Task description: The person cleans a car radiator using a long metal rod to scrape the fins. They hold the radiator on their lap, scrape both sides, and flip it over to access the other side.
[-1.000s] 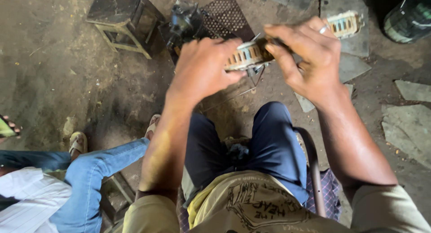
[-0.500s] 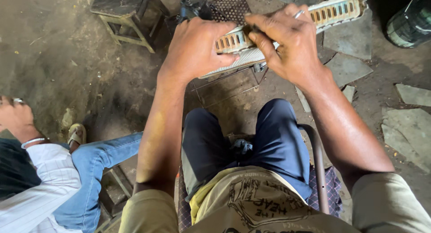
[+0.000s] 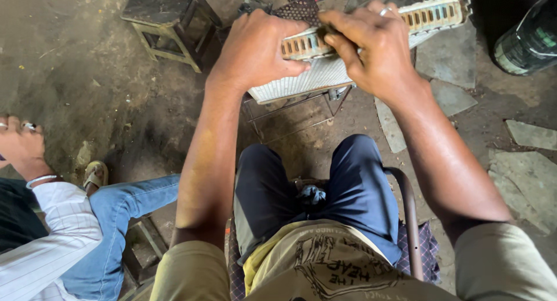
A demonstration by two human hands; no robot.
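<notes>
I sit on a chair and hold a long finned metal radiator core out in front of my knees. My left hand grips its near left part, fingers curled over the slotted top edge. My right hand, with a ring on one finger, pinches the same slotted edge near the middle. The slotted end of the core sticks out to the right past my right hand. What my right fingertips pinch is hidden.
A small dark wooden stool stands at the upper left. Another seated person's sleeve, hand and jeans leg are at the left. A dark green container is at the upper right. Broken stone slabs lie on the dirt floor.
The radiator core and both hands shifted slightly up and left in view. The neighbouring person's hand dropped lower at the left edge.
</notes>
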